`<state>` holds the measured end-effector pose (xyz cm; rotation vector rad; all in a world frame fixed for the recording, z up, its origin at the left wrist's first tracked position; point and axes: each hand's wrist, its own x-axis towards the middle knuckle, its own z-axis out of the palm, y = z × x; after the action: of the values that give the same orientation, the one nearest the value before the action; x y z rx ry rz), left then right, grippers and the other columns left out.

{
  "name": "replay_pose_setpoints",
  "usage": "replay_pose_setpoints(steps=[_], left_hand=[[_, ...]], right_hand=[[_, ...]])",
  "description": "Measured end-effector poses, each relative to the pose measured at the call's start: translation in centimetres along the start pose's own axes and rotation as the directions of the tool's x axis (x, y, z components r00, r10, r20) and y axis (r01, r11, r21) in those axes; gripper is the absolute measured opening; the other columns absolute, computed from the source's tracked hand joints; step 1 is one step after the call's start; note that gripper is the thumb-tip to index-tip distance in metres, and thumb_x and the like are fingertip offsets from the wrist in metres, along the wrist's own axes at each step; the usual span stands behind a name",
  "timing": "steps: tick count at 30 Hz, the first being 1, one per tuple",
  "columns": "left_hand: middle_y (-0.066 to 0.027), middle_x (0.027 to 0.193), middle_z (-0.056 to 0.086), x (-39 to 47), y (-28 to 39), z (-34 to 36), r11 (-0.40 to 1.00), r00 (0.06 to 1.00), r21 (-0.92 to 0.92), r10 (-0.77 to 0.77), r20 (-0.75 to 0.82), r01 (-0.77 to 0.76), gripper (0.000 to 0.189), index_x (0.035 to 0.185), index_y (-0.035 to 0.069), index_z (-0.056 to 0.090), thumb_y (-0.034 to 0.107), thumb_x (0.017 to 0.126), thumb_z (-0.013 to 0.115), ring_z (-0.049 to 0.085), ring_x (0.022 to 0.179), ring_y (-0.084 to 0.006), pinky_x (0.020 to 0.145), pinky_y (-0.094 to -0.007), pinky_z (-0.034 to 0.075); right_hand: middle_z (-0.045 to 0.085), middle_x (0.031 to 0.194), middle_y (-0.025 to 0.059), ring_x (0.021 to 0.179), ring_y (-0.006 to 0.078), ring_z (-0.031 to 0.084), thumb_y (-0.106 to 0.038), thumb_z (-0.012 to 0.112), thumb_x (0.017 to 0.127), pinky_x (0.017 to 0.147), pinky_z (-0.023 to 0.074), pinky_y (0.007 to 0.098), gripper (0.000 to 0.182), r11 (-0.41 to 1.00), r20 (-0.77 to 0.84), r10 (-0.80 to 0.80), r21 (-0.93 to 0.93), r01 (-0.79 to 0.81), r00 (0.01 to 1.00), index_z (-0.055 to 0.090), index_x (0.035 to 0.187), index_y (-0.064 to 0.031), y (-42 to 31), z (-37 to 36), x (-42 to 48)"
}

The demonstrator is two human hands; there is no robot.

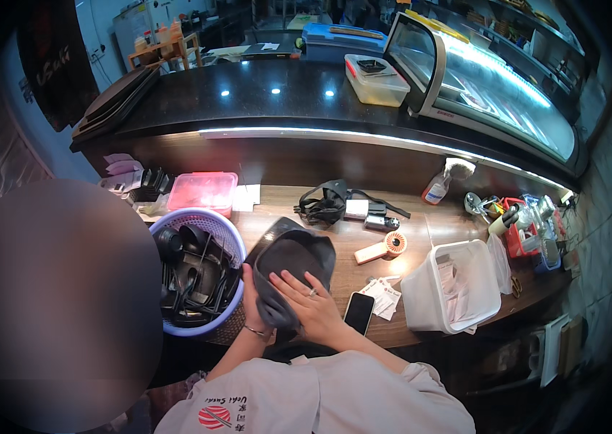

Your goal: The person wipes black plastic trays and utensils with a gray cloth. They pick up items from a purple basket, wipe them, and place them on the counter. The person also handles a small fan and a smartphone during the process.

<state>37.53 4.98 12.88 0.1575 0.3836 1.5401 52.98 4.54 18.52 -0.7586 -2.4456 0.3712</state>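
In front of my body, a dark grey cloth [273, 306] is bunched around a black, flat-looking dish [277, 230], whose glossy corner shows at the far left. The cloth covers much of it, so its full shape is hidden. My left hand [255, 304] grips the left side of the dish and cloth, with its fingers partly out of sight. Spread across the cloth on the near right side is my right hand [316, 314], pressing it against the dish. Close by on the left stands a purple plastic basket [242, 255] holding several black dishes and spoons [192, 282].
A smartphone [359, 313], printed cards [387, 298], a handheld fan [382, 248] and a white bin [420, 293] with paper packets lie rightward. Beyond are a black strap bundle [327, 203], a pink-lidded box [202, 191] and a spray bottle [437, 187]. A blurred patch masks the left.
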Motion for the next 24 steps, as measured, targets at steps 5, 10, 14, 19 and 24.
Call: replay_pose_setpoints(steps=[5,10,14,19,24], left_hand=[[-0.0105,0.124,0.061,-0.6,0.2,2.7,0.932,0.981,0.361,0.107,-0.162,-0.042,0.058,0.129,0.003,0.052,0.05,0.099,0.037,0.057,0.114,-0.0212,0.101,-0.0328,0.042],[-0.0108,0.124,0.059,0.2,0.7,3.5,0.975,0.988,0.221,0.034,-0.149,0.0,0.056,0.128,0.002,0.052,0.048,0.1,0.036,0.06,0.11,-0.0217,0.097,-0.0331,0.046],[-0.0132,0.12,0.061,1.0,1.6,2.0,0.975,0.98,0.209,0.114,-0.16,-0.08,0.054,0.127,0.001,0.052,0.046,0.099,0.041,0.062,0.107,-0.0236,0.093,-0.0354,0.05],[-0.0119,0.117,0.062,-0.5,0.9,0.0,0.885,0.967,0.438,0.229,-0.11,-0.16,0.039,0.126,0.001,0.051,0.021,0.093,0.061,0.062,0.104,-0.0211,0.089,-0.0352,0.053],[-0.0134,0.105,0.069,-2.6,-0.2,-0.4,0.251,0.986,0.956,0.103,0.131,-0.153,0.036,0.118,0.0,0.062,0.009,0.084,0.068,0.067,0.088,-0.0168,0.08,-0.0287,0.053]], right_hand=[[0.035,0.151,0.0058,0.142,0.0208,0.029,-0.015,0.053,0.081,0.112,0.0077,0.0605,0.061,0.973,-0.11,0.158,-0.152,-0.174,0.981,0.042,0.142,-0.0082,1.8,-0.4,0.9],[0.037,0.15,0.0063,0.141,0.0203,0.03,-0.009,0.058,0.075,0.115,0.0117,0.0534,0.063,0.994,0.05,0.07,-0.087,-0.066,0.996,0.048,0.137,-0.0103,0.9,-1.8,1.6],[0.048,0.14,0.0139,0.129,0.0274,0.046,-0.004,0.065,0.065,0.11,0.0297,0.0476,0.069,0.963,0.083,0.015,0.267,-0.037,0.996,0.05,0.132,-0.0075,3.4,-1.7,-1.1],[0.06,0.119,0.0194,0.111,0.0328,0.057,-0.012,0.055,0.087,0.099,0.0433,0.0395,0.042,0.754,-0.095,0.551,0.483,-0.446,0.829,0.052,0.128,-0.0034,9.1,0.8,-11.0],[0.059,0.116,0.0118,0.103,0.0228,0.059,-0.025,0.043,0.1,0.093,0.0467,0.0346,0.038,0.451,-0.364,0.869,0.861,-0.235,0.334,0.051,0.126,0.0013,14.4,-1.9,-16.9]])
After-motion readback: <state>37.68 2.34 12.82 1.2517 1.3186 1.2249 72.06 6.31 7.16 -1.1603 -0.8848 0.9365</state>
